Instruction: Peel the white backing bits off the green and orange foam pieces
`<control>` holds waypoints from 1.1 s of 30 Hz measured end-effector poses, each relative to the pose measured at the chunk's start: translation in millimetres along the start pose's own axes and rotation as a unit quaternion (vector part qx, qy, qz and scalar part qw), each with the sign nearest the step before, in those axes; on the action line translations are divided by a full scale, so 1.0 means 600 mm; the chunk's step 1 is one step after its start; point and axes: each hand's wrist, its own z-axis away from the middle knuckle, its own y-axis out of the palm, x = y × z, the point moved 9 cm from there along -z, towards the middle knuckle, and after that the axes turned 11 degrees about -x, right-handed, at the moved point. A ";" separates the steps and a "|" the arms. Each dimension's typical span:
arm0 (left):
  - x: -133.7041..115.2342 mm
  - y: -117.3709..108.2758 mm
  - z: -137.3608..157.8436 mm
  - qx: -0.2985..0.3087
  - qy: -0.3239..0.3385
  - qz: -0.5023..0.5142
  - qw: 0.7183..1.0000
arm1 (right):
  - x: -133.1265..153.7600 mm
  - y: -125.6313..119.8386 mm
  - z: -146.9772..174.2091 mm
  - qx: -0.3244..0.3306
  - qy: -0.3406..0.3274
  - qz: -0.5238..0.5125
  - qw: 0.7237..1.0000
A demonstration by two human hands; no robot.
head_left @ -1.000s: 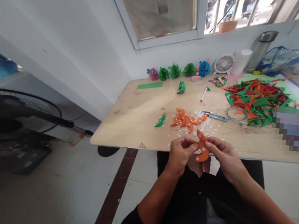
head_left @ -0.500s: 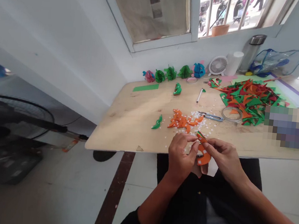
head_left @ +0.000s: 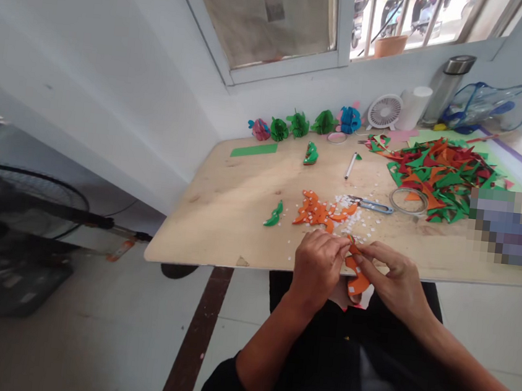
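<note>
My right hand [head_left: 396,279] pinches a curved orange paper piece [head_left: 358,284] with small white squares on it, over the table's front edge. Layered coloured edges show at its upper end. Against that end, my left hand [head_left: 316,265] is closed with thumb and fingertips pressed together; its fingers cover part of the piece. Pale paper with a bit of red [head_left: 338,297] shows below the hands. Just beyond them lie several orange curved paper pieces [head_left: 315,210] and scattered small white squares [head_left: 361,221]. A green curved piece [head_left: 274,214] rests to their left.
Blue-handled snips [head_left: 372,205], a tape roll [head_left: 408,201] and a pen [head_left: 350,166] lie on the table [head_left: 212,215]. A heap of paper cutouts [head_left: 445,171] covers the right side. Folded-paper figures [head_left: 299,125], a small fan [head_left: 385,111] and a bottle [head_left: 449,91] line the wall.
My left thumb and fingertips have come together at the upper end of the orange piece, which has tilted and dropped slightly. The view has shifted a little.
</note>
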 end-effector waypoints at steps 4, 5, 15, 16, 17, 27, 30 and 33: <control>0.012 0.010 -0.012 0.057 0.026 -0.005 0.998 | 0.000 0.010 -0.010 0.031 -0.044 0.020 0.998; 0.014 0.012 -0.015 0.065 0.032 -0.006 0.997 | 0.001 0.012 -0.013 0.037 -0.054 0.027 0.997; 0.034 0.025 -0.021 0.089 0.061 -0.004 0.994 | -0.024 0.028 -0.029 0.082 0.024 0.006 0.996; 0.033 0.026 -0.020 0.088 0.069 -0.006 0.994 | -0.027 0.029 -0.030 0.081 0.031 0.006 0.996; 0.031 0.026 -0.019 0.088 0.080 -0.014 0.993 | -0.029 0.030 -0.030 0.082 0.036 0.007 0.996; 0.011 0.040 -0.013 0.075 0.200 -0.140 0.967 | -0.030 0.039 -0.042 0.087 0.042 0.024 0.995; 0.021 0.041 -0.015 0.064 0.164 -0.124 0.977 | -0.033 0.042 -0.045 0.083 0.048 0.024 0.995; 0.050 0.040 -0.020 0.047 0.046 -0.054 0.996 | -0.039 0.045 -0.046 0.085 0.060 0.023 0.994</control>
